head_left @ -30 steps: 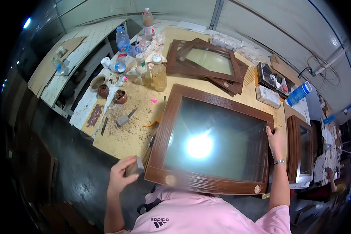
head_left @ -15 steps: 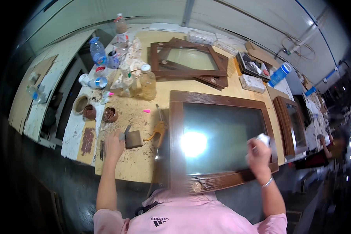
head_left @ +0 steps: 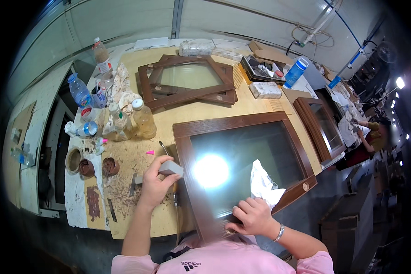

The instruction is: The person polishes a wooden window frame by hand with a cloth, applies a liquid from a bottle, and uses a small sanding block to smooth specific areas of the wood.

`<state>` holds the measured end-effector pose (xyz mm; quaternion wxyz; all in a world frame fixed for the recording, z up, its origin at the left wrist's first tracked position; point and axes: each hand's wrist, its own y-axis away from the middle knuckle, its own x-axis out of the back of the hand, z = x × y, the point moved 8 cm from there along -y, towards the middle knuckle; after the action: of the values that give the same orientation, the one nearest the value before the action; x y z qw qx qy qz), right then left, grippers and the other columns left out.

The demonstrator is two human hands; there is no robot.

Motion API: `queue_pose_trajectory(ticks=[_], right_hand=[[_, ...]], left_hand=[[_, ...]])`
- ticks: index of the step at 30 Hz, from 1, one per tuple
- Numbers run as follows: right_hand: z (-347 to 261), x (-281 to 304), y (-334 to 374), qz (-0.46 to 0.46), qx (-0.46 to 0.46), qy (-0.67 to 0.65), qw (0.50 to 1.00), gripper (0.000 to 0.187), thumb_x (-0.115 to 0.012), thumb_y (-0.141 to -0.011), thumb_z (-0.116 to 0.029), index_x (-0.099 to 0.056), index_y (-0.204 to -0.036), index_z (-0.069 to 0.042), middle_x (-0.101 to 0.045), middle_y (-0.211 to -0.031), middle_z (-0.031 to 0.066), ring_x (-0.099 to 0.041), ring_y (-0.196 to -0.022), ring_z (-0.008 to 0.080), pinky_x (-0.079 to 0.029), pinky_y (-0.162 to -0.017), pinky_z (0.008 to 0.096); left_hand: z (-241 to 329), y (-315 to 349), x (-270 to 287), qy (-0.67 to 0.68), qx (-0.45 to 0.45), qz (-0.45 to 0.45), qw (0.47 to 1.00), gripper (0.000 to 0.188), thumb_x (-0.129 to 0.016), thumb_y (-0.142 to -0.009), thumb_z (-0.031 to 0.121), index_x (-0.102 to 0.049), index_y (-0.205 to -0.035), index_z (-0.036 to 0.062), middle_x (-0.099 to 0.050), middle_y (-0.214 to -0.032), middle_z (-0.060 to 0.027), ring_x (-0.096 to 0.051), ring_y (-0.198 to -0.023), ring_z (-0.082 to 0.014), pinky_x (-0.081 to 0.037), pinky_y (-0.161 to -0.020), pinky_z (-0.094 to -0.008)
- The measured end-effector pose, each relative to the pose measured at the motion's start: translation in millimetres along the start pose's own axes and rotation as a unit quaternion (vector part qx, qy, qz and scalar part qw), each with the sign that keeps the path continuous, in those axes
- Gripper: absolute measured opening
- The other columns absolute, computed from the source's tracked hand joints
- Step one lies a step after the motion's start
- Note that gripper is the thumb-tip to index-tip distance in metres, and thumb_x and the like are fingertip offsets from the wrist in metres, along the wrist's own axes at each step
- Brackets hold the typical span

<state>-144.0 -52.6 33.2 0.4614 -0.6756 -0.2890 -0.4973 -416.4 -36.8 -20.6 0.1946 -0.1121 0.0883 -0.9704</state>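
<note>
A brown wooden frame with a glass pane (head_left: 242, 150) lies in front of me, glare bright on the glass. My left hand (head_left: 154, 185) grips a grey block, apparently a sanding sponge (head_left: 171, 168), by the frame's left side. Bunched in my right hand (head_left: 255, 218) is a white cloth (head_left: 263, 185), which stands up over the pane's lower right part. That hand is at the frame's near edge, its thumb close to a round spot in the wood. An air blow gun (head_left: 163, 146) is mostly hidden behind my left hand.
Two more glazed frames (head_left: 187, 96) lie stacked at the back. Bottles (head_left: 144, 119), crumpled cloth and brown-stained pots (head_left: 109, 166) crowd the left. A blue bottle (head_left: 296, 73) and stacked frames (head_left: 318, 130) stand right. Another person (head_left: 374, 137) works at far right.
My left hand has lifted the grey block off the table and brought it right, to the frame. My right hand has moved left and nearer with the cloth. The frame appears turned slightly.
</note>
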Motion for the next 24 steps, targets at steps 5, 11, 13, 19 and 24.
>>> queue_pose_trajectory(ticks=[5,11,13,19,24], right_hand=[[-3,-3,-4,0.01,0.008,0.002,1.0,0.049,-0.072,-0.079,-0.055,-0.051,-0.068,-0.012,-0.044,-0.066,0.0024,-0.048,-0.057,0.0195,-0.032,-0.05,0.0334],[3,-1,1,0.008,-0.017,-0.002,1.0,0.048,-0.072,-0.079,-0.055,-0.052,-0.069,-0.012,-0.044,-0.066,0.002,-0.048,-0.058,0.0191,-0.032,-0.05,0.0334],[4,-2,-3,0.015,-0.008,0.009,1.0,0.048,-0.072,-0.079,-0.055,-0.052,-0.069,-0.012,-0.044,-0.066,0.0018,-0.048,-0.058,0.019,-0.032,-0.05,0.0332],[1,1,-8,0.01,0.001,-0.006,1.0,0.048,-0.073,-0.078,-0.055,-0.053,-0.07,-0.012,-0.044,-0.066,0.0021,-0.047,-0.058,0.0195,-0.031,-0.051,0.0333],[4,-1,-3,0.006,-0.007,-0.009,1.0,0.047,-0.073,-0.078,-0.054,-0.055,-0.072,-0.011,-0.045,-0.068,0.0032,-0.048,-0.058,0.0213,-0.032,-0.052,0.0347]], left_hand=[[-18,-95,11,-0.071,-0.019,0.074,0.995,0.031,-0.075,-0.085,0.008,-0.059,-0.11,0.0,-0.071,-0.091,-0.0116,-0.069,-0.086,-0.0212,-0.054,-0.076,-0.0346],[-10,-86,-1,-0.081,-0.08,0.077,0.991,0.029,-0.077,-0.083,0.01,-0.059,-0.105,0.0021,-0.07,-0.093,-0.0129,-0.068,-0.082,-0.0242,-0.053,-0.072,-0.035],[-14,-89,-5,-0.071,-0.099,0.063,0.991,0.029,-0.079,-0.081,0.011,-0.06,-0.102,0.0023,-0.07,-0.09,-0.0132,-0.068,-0.08,-0.025,-0.053,-0.07,-0.0355],[1,-90,6,-0.133,-0.029,0.073,0.988,0.032,-0.08,-0.079,0.011,-0.062,-0.105,0.001,-0.071,-0.089,-0.0155,-0.07,-0.08,-0.0253,-0.055,-0.073,-0.0349],[22,43,-12,-0.095,-0.054,-0.072,0.991,0.036,-0.084,-0.073,0.007,-0.066,-0.104,0.0023,-0.073,-0.092,-0.0135,-0.072,-0.081,-0.023,-0.057,-0.071,-0.0348]])
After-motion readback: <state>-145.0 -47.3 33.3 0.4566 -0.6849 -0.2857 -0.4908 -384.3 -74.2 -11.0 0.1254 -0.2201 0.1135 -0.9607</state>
